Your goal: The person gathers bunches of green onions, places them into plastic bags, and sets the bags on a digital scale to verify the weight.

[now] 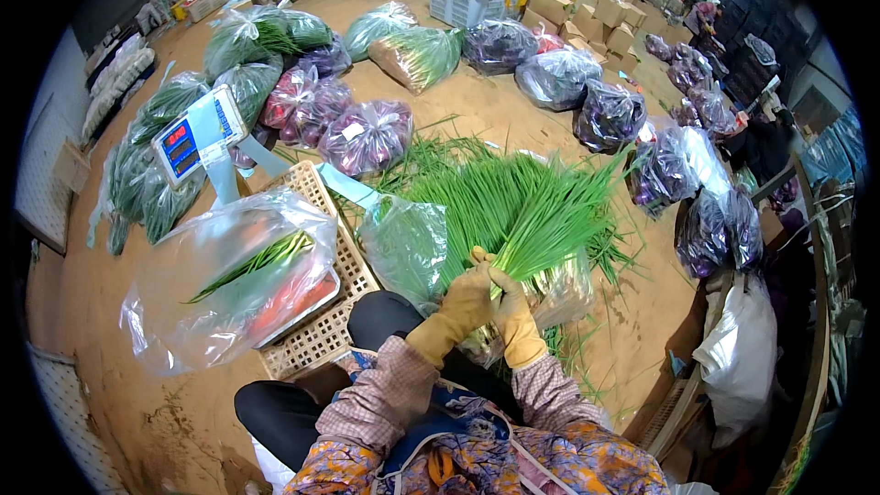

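Both my hands wear yellow work gloves and meet in front of my lap. My right hand (516, 319) is closed round the lower stems of a bunch of spring onions (550, 240), whose long green leaves fan away up to the right. Pressed beside it, my left hand (466, 305) has its fingers curled at the base of the same bunch; its fingertips are partly hidden. Beneath and behind lies a larger heap of spring onions (449, 185), with pale root ends (564, 291) in clear plastic at the right.
At my left, an open clear bag (229, 280) with a few green stalks lies on a scale over an upturned tan crate (307, 348). The scale's display (181, 148) stands behind. Filled bags of greens (417, 53) and purple vegetables (367, 137) ring the floor; cardboard boxes (596, 18) stand farther back.
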Tool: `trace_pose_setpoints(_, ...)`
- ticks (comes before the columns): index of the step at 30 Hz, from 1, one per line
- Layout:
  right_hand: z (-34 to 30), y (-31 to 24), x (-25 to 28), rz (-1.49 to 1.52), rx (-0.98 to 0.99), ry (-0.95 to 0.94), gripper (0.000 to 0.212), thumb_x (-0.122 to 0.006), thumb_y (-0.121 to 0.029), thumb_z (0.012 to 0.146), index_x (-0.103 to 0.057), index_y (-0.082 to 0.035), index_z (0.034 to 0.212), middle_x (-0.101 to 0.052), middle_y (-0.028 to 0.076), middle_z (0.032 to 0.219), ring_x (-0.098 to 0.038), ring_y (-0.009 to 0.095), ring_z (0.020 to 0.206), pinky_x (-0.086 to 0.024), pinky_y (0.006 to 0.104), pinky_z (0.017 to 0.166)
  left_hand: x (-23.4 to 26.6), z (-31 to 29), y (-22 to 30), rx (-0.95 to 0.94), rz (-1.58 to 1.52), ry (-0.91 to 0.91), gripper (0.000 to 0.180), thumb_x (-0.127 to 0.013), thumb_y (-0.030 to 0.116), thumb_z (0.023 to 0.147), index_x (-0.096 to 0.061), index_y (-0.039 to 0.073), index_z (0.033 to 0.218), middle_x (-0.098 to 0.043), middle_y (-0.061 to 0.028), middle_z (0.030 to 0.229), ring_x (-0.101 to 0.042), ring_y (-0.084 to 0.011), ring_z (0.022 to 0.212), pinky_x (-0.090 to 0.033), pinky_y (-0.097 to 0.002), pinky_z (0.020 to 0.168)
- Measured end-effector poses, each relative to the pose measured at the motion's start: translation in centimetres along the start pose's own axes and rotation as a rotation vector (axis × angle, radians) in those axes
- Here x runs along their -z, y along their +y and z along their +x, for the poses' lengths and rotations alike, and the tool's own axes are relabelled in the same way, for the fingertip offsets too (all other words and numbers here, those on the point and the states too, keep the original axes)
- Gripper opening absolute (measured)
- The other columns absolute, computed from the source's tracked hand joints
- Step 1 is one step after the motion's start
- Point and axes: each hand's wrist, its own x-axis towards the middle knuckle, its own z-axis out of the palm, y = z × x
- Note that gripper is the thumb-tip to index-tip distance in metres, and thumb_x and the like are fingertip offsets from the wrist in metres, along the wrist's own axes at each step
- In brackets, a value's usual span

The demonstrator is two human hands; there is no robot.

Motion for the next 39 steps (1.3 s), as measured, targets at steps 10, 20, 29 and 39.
trace_pose_setpoints(10, 3.6, -1.1, -2.3, 0.567, -0.051, -0.291, 0.03, -0.057, -0.007, 0.075, -0.052, -0.002, 0.104, -0.055, 0.006, 0.087, -0.055, 0.019, 0.086, -0.043, 0.0396, 0.089, 8.9, -3.6, -2.3, -0.234, 0.07, 0.553, 0.028, -0.053, 0.006, 0.075, -0.054, -0.007, 0.1, -0.053, -0.0235, 0.109, -0.055, -0.0354, 0.096, -0.046, -0.036, 0.08)
trace_pose_setpoints(20, 0.7, -1.8, -4.5, 0.286, -0.305, -0.498, 0.047, -0.058, -0.016, 0.068, -0.044, 0.001, 0.109, -0.049, 0.003, 0.079, -0.049, 0.015, 0.07, -0.042, 0.0343, 0.076, 13.6, 1.8, 3.8, -0.121, -0.147, 0.131, 0.054, -0.044, 0.001, 0.079, -0.031, 0.01, 0.131, -0.048, -0.019, 0.118, -0.054, -0.0343, 0.093, -0.045, -0.0387, 0.08)
trace_pose_setpoints(29, 1.4, -1.2, -2.4, 0.321, -0.332, -0.483, 0.031, -0.055, -0.005, 0.074, -0.05, 0.0, 0.104, -0.057, 0.007, 0.082, -0.057, 0.021, 0.075, -0.046, 0.0404, 0.081, 12.2, 1.8, 1.9, -0.387, 0.307, 0.213, 0.025, -0.056, 0.012, 0.075, -0.058, 0.007, 0.099, -0.053, -0.012, 0.072, -0.054, -0.031, 0.066, -0.043, -0.0405, 0.058)
trace_pose_setpoints(39, 1.4, -3.2, -1.4, 0.302, -0.215, 0.024, 0.028, -0.06, -0.007, 0.072, -0.053, 0.001, 0.098, -0.056, 0.006, 0.071, -0.057, 0.02, 0.066, -0.051, 0.0364, 0.074, 13.9, -1.4, 0.8, -0.289, 0.323, 0.446, 0.009, -0.06, 0.014, 0.069, -0.054, 0.008, 0.067, -0.05, -0.0101, 0.065, -0.053, -0.0299, 0.065, -0.042, -0.0394, 0.059)
